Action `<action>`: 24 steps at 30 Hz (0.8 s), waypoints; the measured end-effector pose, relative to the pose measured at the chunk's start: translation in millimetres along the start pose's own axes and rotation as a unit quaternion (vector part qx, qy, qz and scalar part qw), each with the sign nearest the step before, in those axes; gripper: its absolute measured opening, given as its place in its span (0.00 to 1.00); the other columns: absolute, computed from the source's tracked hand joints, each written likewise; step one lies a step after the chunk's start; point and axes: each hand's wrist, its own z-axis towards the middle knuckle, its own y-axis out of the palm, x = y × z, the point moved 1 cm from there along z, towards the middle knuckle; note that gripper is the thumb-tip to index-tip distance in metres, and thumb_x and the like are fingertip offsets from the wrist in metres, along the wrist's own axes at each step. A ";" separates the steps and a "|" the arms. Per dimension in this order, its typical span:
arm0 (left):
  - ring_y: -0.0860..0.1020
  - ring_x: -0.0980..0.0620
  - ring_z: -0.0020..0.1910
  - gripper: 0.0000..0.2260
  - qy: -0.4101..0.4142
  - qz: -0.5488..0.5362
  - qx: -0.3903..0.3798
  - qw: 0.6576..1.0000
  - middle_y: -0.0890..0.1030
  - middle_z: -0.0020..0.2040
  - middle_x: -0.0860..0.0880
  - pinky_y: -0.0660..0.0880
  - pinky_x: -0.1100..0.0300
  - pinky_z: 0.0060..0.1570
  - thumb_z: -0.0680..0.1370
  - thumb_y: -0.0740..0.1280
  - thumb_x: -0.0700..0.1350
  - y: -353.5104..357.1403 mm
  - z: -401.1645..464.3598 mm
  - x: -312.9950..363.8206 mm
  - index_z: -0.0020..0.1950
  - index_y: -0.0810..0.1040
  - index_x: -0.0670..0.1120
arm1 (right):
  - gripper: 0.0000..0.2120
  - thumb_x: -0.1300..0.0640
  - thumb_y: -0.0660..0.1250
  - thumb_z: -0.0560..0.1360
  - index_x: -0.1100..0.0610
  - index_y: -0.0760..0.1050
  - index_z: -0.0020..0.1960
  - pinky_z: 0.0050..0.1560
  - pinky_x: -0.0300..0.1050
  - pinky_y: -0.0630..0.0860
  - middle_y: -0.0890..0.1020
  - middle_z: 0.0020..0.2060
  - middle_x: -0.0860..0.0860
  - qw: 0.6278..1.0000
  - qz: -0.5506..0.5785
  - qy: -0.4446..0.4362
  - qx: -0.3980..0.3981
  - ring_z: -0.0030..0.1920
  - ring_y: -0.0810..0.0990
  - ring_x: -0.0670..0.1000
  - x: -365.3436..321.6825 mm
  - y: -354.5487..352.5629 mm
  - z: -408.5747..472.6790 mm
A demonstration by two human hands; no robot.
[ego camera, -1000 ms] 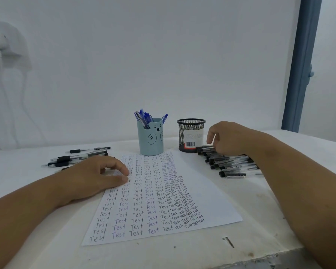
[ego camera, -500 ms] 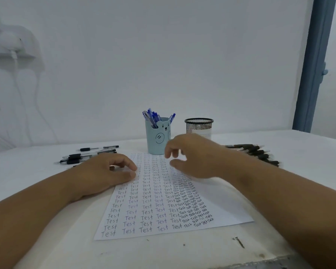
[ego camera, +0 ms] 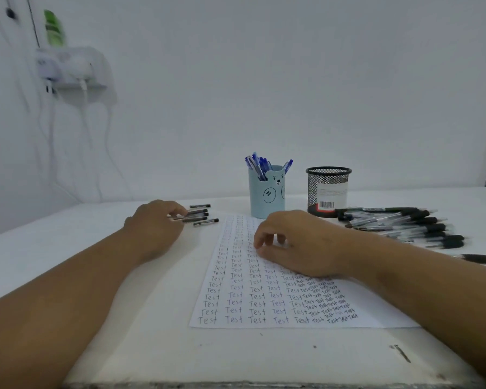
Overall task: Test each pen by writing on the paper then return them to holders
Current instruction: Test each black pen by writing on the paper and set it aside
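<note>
The left hand [ego camera: 155, 226] pinches a pen from the pens [ego camera: 199, 216] at ten o'clock, probably for testing, while the empty right hand [ego camera: 295, 242], loosely curled, steadies the paper [ego camera: 253, 301].

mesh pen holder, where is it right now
In the head view the black mesh holder stands right of the blue bear holder, behind the paper.

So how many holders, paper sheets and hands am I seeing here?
Holders: 2, blue holder and mesh holder
Sheets: 1, paper
Hands: 2, left hand and right hand
Total: 5
</note>
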 end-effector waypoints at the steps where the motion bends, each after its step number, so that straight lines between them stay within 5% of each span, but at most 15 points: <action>1: 0.73 0.49 0.62 0.09 -0.014 0.023 -0.007 1.000 0.76 0.63 0.54 0.67 0.51 0.66 0.80 0.64 0.46 -0.6 -0.3 -0.9 0.55 0.78 0.60 | 0.09 0.45 0.65 0.80 0.45 0.79 0.57 0.48 0.30 0.68 0.78 0.50 0.39 1.000 0.001 0.000 0.000 0.49 0.73 0.37 -0.1 -0.2 0.1; 6: 0.70 0.51 0.66 0.12 -0.014 0.093 -0.048 0.994 0.76 0.59 0.60 0.64 0.50 0.67 0.80 0.63 0.52 2.3 0.7 -1.0 0.62 0.76 0.62 | 0.08 0.45 0.66 0.80 0.45 0.79 0.56 0.45 0.27 0.67 0.77 0.48 0.37 1.000 0.005 -0.001 0.004 0.49 0.73 0.36 0.0 0.2 0.0; 12: 0.75 0.53 0.55 0.07 0.013 0.116 -0.017 0.993 0.77 0.48 0.60 0.65 0.53 0.57 0.81 0.62 0.52 3.8 0.1 1.7 0.48 0.79 0.57 | 0.07 0.45 0.66 0.80 0.44 0.79 0.55 0.47 0.29 0.68 0.78 0.48 0.38 1.000 0.011 0.001 0.005 0.50 0.75 0.39 1.2 1.0 0.8; 16: 0.76 0.52 0.42 0.11 0.055 -0.085 0.037 0.994 0.80 0.45 0.52 0.72 0.58 0.44 0.84 0.59 0.44 2.8 -0.4 8.6 0.46 0.79 0.49 | 0.07 0.45 0.66 0.80 0.44 0.79 0.55 0.48 0.31 0.71 0.78 0.48 0.38 1.000 0.020 0.004 0.006 0.49 0.76 0.41 2.0 0.1 -0.8; 20: 0.77 0.50 0.36 0.13 0.021 -0.443 0.028 0.896 0.77 0.38 0.47 0.75 0.58 0.42 0.86 0.52 0.40 -4.1 -6.2 29.4 0.50 0.75 0.42 | 0.06 0.46 0.67 0.79 0.43 0.79 0.55 0.51 0.35 0.74 0.79 0.47 0.39 0.999 0.028 0.012 0.010 0.49 0.76 0.41 3.5 -1.5 -0.7; 22: 0.72 0.50 0.30 0.11 -0.033 -0.575 -0.033 0.817 0.72 0.36 0.47 0.69 0.58 0.36 0.86 0.52 0.41 -6.0 -10.6 35.7 0.50 0.72 0.43 | 0.06 0.46 0.67 0.79 0.43 0.79 0.54 0.51 0.36 0.75 0.79 0.47 0.38 0.999 0.032 0.015 0.011 0.49 0.77 0.41 3.8 -1.5 -1.1; 24: 0.67 0.50 0.29 0.16 -0.091 -0.676 -0.104 0.724 0.69 0.33 0.47 0.64 0.58 0.33 0.85 0.54 0.52 -7.7 -13.6 36.9 0.46 0.71 0.44 | 0.05 0.46 0.68 0.79 0.42 0.79 0.54 0.51 0.36 0.75 0.79 0.47 0.38 0.999 0.038 0.017 0.010 0.49 0.77 0.41 3.9 -1.4 -1.9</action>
